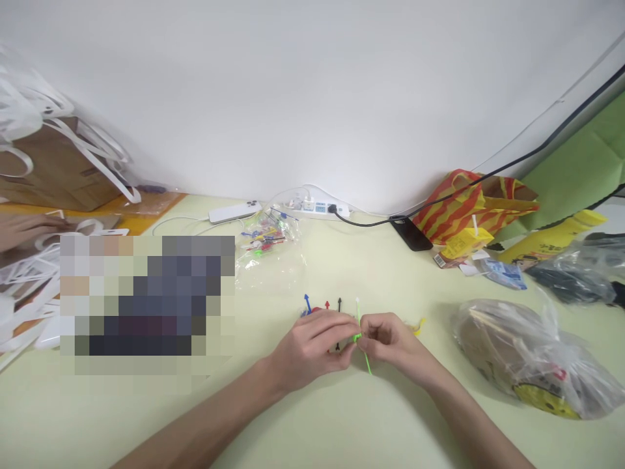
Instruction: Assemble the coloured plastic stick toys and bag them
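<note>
Over the table [303, 423], my left hand [310, 345] and my right hand [390, 339] meet fingertip to fingertip. Both are closed in a pinch on a small bright green plastic piece [357, 337]. A thin stick [368, 363], light green with a pale pointed top, runs up past the fingertips; whether it is joined to the green piece I cannot tell. Behind my left fingers stand out a blue arrow [307, 303], a red arrow [327, 305] and a black arrow [340, 304], their lower parts largely hidden. A yellow piece [418, 326] shows beyond my right hand.
A clear bag of coloured plastic pieces [268, 238] lies near a power strip [319, 208]. Right stand a wrapped bundle [532, 365], a drink carton [463, 242], a black phone [411, 233] and a striped bag [459, 202]. Another person's hand [29, 229] is among white hangers [29, 286].
</note>
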A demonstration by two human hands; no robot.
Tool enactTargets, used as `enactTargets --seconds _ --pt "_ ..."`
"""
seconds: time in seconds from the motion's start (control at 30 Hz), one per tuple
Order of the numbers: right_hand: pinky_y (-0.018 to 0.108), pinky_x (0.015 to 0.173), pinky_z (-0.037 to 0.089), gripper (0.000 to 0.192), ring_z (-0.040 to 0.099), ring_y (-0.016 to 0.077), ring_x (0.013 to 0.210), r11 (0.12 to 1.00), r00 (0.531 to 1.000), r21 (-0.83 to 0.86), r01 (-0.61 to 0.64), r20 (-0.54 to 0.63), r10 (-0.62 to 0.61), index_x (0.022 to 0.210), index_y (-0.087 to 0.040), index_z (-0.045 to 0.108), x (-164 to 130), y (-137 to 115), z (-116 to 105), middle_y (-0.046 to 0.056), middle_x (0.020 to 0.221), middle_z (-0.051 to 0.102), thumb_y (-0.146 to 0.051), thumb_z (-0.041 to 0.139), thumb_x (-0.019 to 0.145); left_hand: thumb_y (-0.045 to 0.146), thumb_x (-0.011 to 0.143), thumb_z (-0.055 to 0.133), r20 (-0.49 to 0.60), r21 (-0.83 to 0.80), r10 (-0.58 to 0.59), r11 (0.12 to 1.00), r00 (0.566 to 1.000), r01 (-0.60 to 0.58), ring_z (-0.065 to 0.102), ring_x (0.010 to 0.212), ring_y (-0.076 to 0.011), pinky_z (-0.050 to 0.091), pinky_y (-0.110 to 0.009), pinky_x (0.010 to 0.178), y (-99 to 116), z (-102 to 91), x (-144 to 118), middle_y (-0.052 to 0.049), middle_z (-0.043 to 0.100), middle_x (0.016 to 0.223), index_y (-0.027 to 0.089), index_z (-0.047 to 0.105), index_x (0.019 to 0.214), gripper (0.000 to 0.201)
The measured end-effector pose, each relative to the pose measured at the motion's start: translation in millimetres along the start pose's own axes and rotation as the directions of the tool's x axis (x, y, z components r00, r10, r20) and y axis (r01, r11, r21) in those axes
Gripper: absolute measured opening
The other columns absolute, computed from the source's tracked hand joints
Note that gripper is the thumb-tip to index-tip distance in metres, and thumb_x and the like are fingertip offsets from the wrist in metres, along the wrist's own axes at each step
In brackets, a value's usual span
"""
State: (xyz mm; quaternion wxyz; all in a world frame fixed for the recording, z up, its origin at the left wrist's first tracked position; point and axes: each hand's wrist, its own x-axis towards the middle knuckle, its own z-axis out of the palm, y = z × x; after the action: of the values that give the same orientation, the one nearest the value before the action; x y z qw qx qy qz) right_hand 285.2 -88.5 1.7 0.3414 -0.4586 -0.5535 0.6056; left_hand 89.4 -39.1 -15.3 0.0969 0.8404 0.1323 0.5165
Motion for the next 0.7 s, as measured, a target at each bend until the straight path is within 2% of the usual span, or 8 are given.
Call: enactTargets --seconds 0.13,0.3,0.53,0.7 --pt "0.024 0.056 0.030 0.010 0.036 0.0110 0.061 0.989 1.000 -0.149 0.021 -0.013 -0.023 0.067 -0.019 0.053 0 4 2 -0.005 0.063 0.042 -0.016 0.059 0.075 0.005 0.083 0.065 0.031 -0.028 0.046 0.999 0.998 -0.045 0.075 0.086 -0.0139 0.066 -0.026 0.080 2 0.7 2 -0.004 0.076 0.095 0.017 0.066 0.107 0.027" --pt "0.024 0.055 0.031 0.011 0.038 0.0108 0.061 0.962 0.997 -0.268 0.040 -0.047 -0.054 0.064 -0.019 0.049 -1 1 10 -0.005 0.063 0.042 -0.011 0.052 0.070 0.006 0.084 0.064 -0.002 -0.013 0.076 0.997 0.997 -0.076 0.076 0.085 -0.0135 0.066 -0.023 0.078 3 1.6 -2 -0.005 0.076 0.096 0.016 0.066 0.109 0.027" --pt "0.023 0.053 0.031 0.010 0.037 0.0104 0.059 0.952 0.994 -0.297 0.078 -0.053 -0.098 0.067 -0.018 0.053 -3 -5 17 -0.004 0.062 0.041 -0.011 0.049 0.072 0.009 0.086 0.069 0.018 -0.040 0.117 0.992 0.993 -0.116 0.075 0.097 -0.0159 0.066 -0.026 0.086 -4 5.2 -17 -0.009 0.076 0.105 0.011 0.066 0.115 0.029" --pt "0.023 0.054 0.031 0.013 0.037 0.0107 0.062 0.951 0.993 -0.295 0.092 -0.049 -0.111 0.068 -0.018 0.056 -3 -9 17 -0.003 0.065 0.042 -0.011 0.046 0.070 0.010 0.085 0.072 0.028 -0.032 0.166 0.986 0.986 -0.166 0.072 0.110 -0.0215 0.065 -0.032 0.095 -3 7.2 -19 -0.014 0.075 0.113 0.006 0.064 0.121 0.037"
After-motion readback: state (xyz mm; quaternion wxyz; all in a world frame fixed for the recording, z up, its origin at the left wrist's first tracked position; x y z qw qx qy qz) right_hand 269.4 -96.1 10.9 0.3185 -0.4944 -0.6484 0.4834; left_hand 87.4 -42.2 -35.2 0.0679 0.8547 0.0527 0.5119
